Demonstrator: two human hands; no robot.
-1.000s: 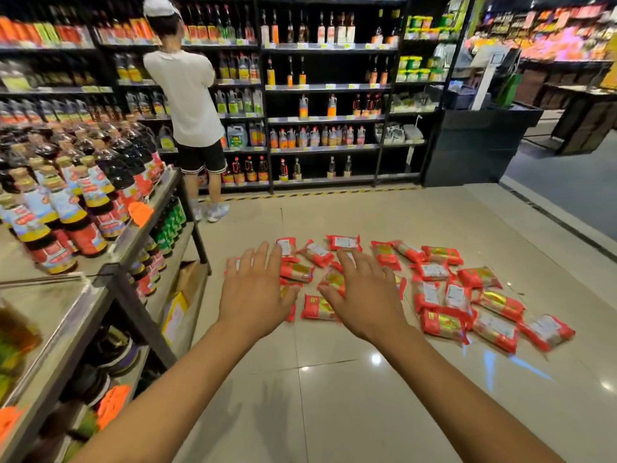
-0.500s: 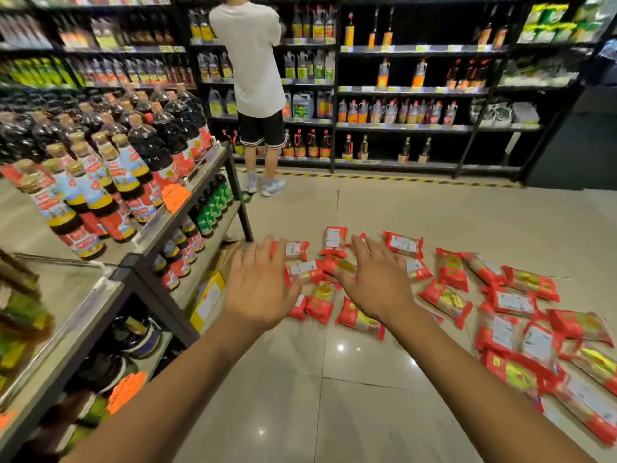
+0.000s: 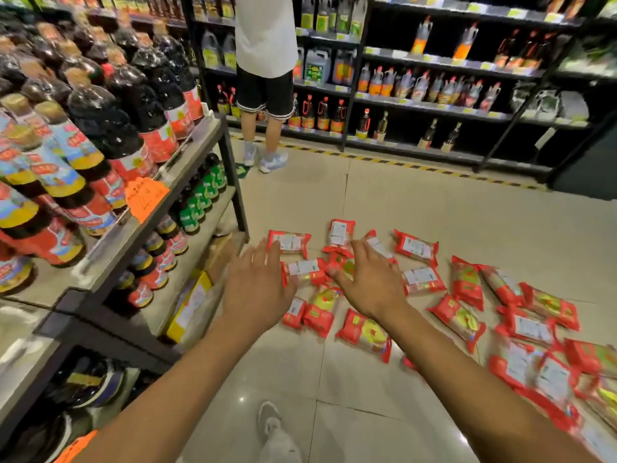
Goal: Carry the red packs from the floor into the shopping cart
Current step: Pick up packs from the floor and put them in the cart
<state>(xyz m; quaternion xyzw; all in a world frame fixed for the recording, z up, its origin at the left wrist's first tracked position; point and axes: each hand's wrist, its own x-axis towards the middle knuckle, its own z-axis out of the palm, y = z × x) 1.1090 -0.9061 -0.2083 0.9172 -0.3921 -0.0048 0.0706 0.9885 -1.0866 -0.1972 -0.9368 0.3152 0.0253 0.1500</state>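
Red packs [image 3: 364,334]: all flat on the tiled floor [image 3: 417,202], none in either hand, none in a cart. No shopping cart in view.

Left hand [image 3: 257,285] stretched forward and down, palm toward the tiles, fingers [image 3: 267,252] straight and spread, holding nothing. Right hand [image 3: 370,282] extended likewise, fingers [image 3: 359,252] apart and slightly bent, also empty, poised over the nearest cluster of packs. Contact with a pack: impossible to tell through the blur. Both forearms long and nearly straight, converging on the near left end of the spread.

Probably posed this way for scooping several overlapping pouches between two open palms, rather than pinching them singly. Judged as the reach before a grasp, with the carrying not yet begun.

Outward from the fingertips: packs scattered rightward to the lower right edge, some label side up, some overlapping. Just left of the left hand, a shelf rack [image 3: 200,138] loaded with dark bottles [image 3: 110,121], an orange price tag [image 3: 145,198] on its edge and a yellow carton [image 3: 190,302] on a low tier. Below the arms, one grey shoe [image 3: 272,426]. Farther off, another person [image 3: 265,35] in a white top at the back shelving [image 3: 434,61], well apart from the packs.
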